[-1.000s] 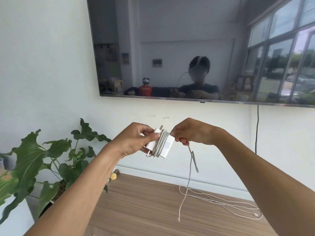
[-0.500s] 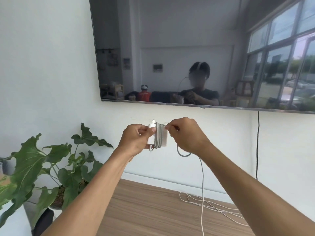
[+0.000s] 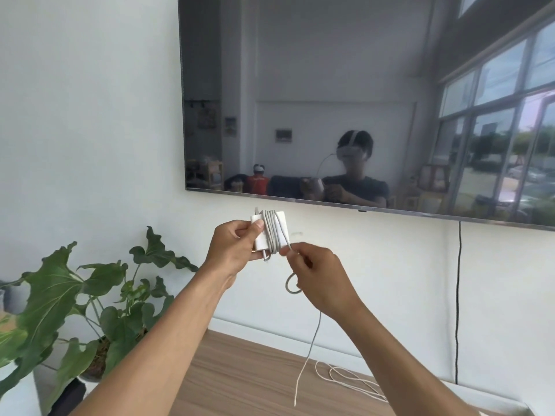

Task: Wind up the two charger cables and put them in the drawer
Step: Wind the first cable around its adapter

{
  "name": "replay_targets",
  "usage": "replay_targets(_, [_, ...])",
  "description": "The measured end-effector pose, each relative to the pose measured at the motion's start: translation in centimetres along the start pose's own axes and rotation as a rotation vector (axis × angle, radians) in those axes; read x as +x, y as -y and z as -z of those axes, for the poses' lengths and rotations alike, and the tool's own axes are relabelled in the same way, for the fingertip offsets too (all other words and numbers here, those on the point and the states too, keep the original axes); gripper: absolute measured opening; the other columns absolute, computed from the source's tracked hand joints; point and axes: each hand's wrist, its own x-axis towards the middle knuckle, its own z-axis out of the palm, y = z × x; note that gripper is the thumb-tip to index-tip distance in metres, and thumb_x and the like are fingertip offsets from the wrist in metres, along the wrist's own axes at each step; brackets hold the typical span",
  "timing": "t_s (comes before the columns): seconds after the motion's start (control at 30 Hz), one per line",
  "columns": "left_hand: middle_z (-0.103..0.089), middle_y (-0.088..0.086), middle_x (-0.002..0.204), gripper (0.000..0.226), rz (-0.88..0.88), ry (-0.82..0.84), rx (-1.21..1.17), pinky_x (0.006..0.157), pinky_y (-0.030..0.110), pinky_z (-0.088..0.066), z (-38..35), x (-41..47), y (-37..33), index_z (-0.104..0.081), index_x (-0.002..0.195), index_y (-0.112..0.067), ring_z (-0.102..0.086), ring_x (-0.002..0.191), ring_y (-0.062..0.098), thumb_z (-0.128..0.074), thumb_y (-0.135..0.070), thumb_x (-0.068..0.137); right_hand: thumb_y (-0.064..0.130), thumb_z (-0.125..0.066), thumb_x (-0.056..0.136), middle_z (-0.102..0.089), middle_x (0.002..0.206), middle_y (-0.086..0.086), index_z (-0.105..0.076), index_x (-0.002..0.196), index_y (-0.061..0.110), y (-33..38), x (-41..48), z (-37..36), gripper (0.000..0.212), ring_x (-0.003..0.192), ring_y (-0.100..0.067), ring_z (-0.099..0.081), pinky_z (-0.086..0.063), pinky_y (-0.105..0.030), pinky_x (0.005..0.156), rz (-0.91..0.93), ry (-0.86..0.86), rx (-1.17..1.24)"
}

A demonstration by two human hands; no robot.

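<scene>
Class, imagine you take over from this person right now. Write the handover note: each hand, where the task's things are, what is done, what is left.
Left hand: shut on the white charger brick, held up in front of the wall.
Right hand: pinching the grey cable just below the brick, with a small loop under the fingers.
Done: several turns of cable sit around the brick.
Left: the cable's tail hangs free down to the wooden top; wind it on. The second cable lies loose and unwound on that top. No drawer is in view; both cables must go in it.
</scene>
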Motion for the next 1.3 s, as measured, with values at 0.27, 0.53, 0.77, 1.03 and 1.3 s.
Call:
replay_targets(0.27, [-0.072, 0.011, 0.087, 0.023, 0.001, -0.015, -0.052, 0.061, 0.036, -0.062, 0.5, 0.7, -1.6, -0.068, 0.099, 0.004, -0.071, 0.074, 0.026, -0.062, -0.018, 0.092, 0.03, -0.046, 0.099, -0.056, 0.094, 0.009, -0.067, 0.093, 0.034, -2.4, -1.2, -1.8, 0.022, 0.081, 0.002, -0.053, -0.039, -0.007, 0.068, -0.035, -0.031, 0.019])
replay_targets(0.53, [-0.071, 0.014, 0.091, 0.024, 0.053, -0.02, -0.046, 0.069, 0.04, -0.062, -0.5, 1.5, -2.2, -0.067, 0.099, 0.002, -0.072, 0.077, 0.027, -0.062, -0.02, 0.091, 0.025, -0.05, 0.098, -0.03, 0.126, 0.007, -0.068, 0.092, 0.032, -3.0, -1.9, -3.0, 0.02, 0.111, -0.015, -0.039, -0.034, -0.018, 0.088, 0.038, -0.24, -0.111])
replay_targets(0.77, [-0.071, 0.012, 0.09, 0.024, 0.051, -0.011, -0.094, 0.064, 0.036, -0.062, -1.1, 2.2, -3.4, -0.067, 0.101, 0.002, -0.072, 0.077, 0.026, -0.062, -0.02, 0.092, 0.021, -0.031, 0.103, -0.062, 0.084, 0.009, -0.038, 0.132, 0.046, -4.4, -3.5, -3.4, 0.039, 0.048, -0.005, -0.056, -0.044, -0.021, 0.049, -0.119, -0.091, 0.15])
replay_targets(1.03, [-0.069, 0.013, 0.091, 0.024, 0.085, -0.066, -0.122, 0.069, 0.04, -0.062, -1.2, 3.0, -2.8, -0.066, 0.099, 0.002, -0.071, 0.079, 0.027, -0.062, -0.021, 0.091, 0.03, -0.033, 0.101, -0.045, 0.054, 0.011, -0.048, 0.082, 0.039, -9.7, -8.7, -4.9, 0.026, 0.048, -0.01, -0.035, -0.029, -0.029, 0.051, -0.075, -0.126, -0.049])
replay_targets(1.3, [-0.071, 0.016, 0.094, 0.029, 0.078, 0.029, -0.033, 0.067, 0.04, -0.062, -1.9, 2.4, -1.4, -0.065, 0.106, 0.006, -0.071, 0.075, 0.027, -0.063, -0.018, 0.091, 0.021, -0.04, 0.102, -0.044, 0.054, 0.006, -0.054, 0.078, 0.028, -13.0, -9.8, -3.8, 0.029, 0.055, -0.014, -0.038, -0.033, -0.028, 0.055, -0.234, -0.051, 0.165])
